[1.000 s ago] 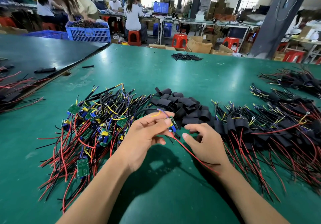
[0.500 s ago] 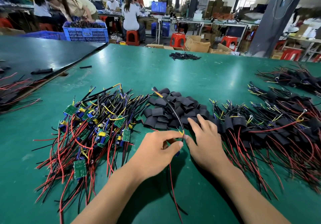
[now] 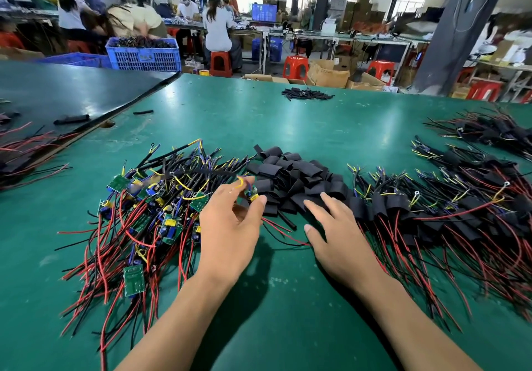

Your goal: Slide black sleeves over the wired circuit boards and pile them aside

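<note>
A heap of bare green circuit boards [image 3: 161, 215] with red, black and yellow wires lies at the left. Loose black sleeves [image 3: 293, 177] are piled in the middle. Sleeved boards [image 3: 431, 215] with trailing wires fill the right side. My left hand [image 3: 230, 232] pinches one wired board [image 3: 253, 195] between thumb and fingers, its red and black leads trailing toward me. My right hand [image 3: 334, 232] lies with spread fingers on the near edge of the sleeve pile and holds nothing.
The green table [image 3: 288, 327] runs under everything. A small cluster of sleeves [image 3: 308, 93] lies near the far edge. A dark table [image 3: 72, 94] with more wires adjoins at the left. A blue crate [image 3: 144, 54], red stools and seated people are behind.
My left hand carried the wired board up and to the left, toward the sleeve pile. My right hand let go of the wires and moved right onto the sleeves, fingers spread.
</note>
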A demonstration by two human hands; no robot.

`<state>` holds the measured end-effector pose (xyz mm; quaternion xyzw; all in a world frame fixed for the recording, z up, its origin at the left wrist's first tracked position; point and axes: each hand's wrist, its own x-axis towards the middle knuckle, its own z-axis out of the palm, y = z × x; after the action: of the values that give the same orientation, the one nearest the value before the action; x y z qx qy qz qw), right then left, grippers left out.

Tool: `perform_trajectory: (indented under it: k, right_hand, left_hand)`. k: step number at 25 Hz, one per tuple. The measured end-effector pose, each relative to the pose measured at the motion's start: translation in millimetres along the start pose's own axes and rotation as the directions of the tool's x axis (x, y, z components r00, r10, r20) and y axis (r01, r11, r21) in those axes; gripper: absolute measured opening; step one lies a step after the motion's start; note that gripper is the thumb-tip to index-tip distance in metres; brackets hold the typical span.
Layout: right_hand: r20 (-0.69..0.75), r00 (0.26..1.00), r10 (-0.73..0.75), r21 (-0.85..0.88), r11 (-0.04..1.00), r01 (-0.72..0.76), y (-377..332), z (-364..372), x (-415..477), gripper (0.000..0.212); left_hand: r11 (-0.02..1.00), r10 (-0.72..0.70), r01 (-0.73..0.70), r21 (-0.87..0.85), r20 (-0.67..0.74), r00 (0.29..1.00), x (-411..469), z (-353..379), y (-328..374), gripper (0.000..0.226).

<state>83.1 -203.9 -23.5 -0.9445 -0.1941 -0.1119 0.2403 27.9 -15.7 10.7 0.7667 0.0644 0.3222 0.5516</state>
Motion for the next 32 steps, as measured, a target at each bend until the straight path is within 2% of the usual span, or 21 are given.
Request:
perform_trajectory:
  k: [3, 7, 9, 12, 15, 19, 26, 29, 32]
  right_hand:
    - [-0.023, 1.000, -0.008, 0.049, 0.999, 0.009, 2, 0, 0, 0.039]
    - [-0.108, 0.994, 0.008, 0.052, 0.999, -0.002, 1, -3, -2, 0.016]
    - [-0.118, 0.993, 0.016, 0.053, 0.999, -0.010, 0, -4, -2, 0.023]
    - [-0.061, 0.997, -0.037, 0.027, 0.999, 0.039, -2, -2, -2, 0.045]
    - [-0.037, 0.998, -0.059, 0.030, 0.998, 0.060, -2, -1, -1, 0.039]
    - [-0.064, 0.995, -0.082, 0.030, 0.996, 0.084, -4, -4, -1, 0.026]
    - [-0.044, 0.998, 0.041, 0.042, 0.998, -0.039, -11, -6, -3, 0.038]
    - [-0.026, 0.995, 0.092, 0.113, 0.990, -0.089, -11, -8, -2, 0.030]
    - [-0.126, 0.987, 0.101, 0.192, 0.978, -0.076, -11, -9, -2, 0.022]
  left_hand:
    - [0.987, -0.158, 0.157, 0.020, 0.019, 0.987, 4, -2, -5, 0.010]
    - [0.967, -0.251, 0.245, 0.077, 0.087, 0.964, 4, -4, -6, 0.007]
    - [0.960, -0.280, 0.273, 0.068, 0.142, 0.949, 4, -5, -6, 0.009]
    - [0.959, -0.280, 0.262, 0.106, 0.220, 0.934, 4, -7, -7, 0.010]
    - [0.960, -0.272, 0.242, 0.140, 0.263, 0.926, 4, -7, -8, 0.011]
    - [0.976, -0.218, 0.215, 0.042, 0.149, 0.964, 5, -7, -5, 0.012]
    - [0.994, -0.106, 0.104, -0.045, -0.051, 0.993, 9, -10, -7, 0.019]
    - [0.990, -0.108, 0.097, -0.106, -0.099, 0.989, 11, -9, -7, 0.022]
    - [0.978, -0.146, 0.124, -0.169, -0.122, 0.982, 12, -9, -6, 0.018]
